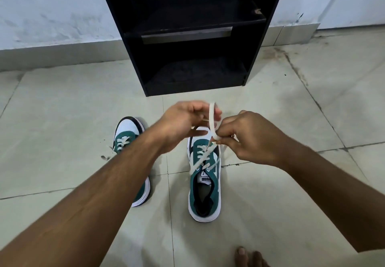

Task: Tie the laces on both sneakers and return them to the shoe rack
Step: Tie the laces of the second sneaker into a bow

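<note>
Two green and white sneakers were set side by side on the tiled floor [62, 104], toes pointed toward a black shoe rack [191, 37] that was stood against the pale wall [52, 12]. The rack's shelves were seen bare and dark.

The right sneaker [205, 191] was placed in the open, its tongue label and dark lining turned up to the camera. Its cream lace [212, 121] was lifted above the toe end and bent into an upright loop. The loop was pinched at its base by the fingertips of the right hand [256, 139], which was curled closed around it. The top of the loop was met by the left hand [187, 119], whose fingers were bent inward and pressed on the lace; the exact grip there was blurred. The two hands were held close together, almost touching, over the front of that sneaker.

The left sneaker [127, 133] was partly covered by the left forearm, and its lace ends were seen lying loose on the floor beside it. Bare toes [248, 256] were caught at the lower edge.
</note>
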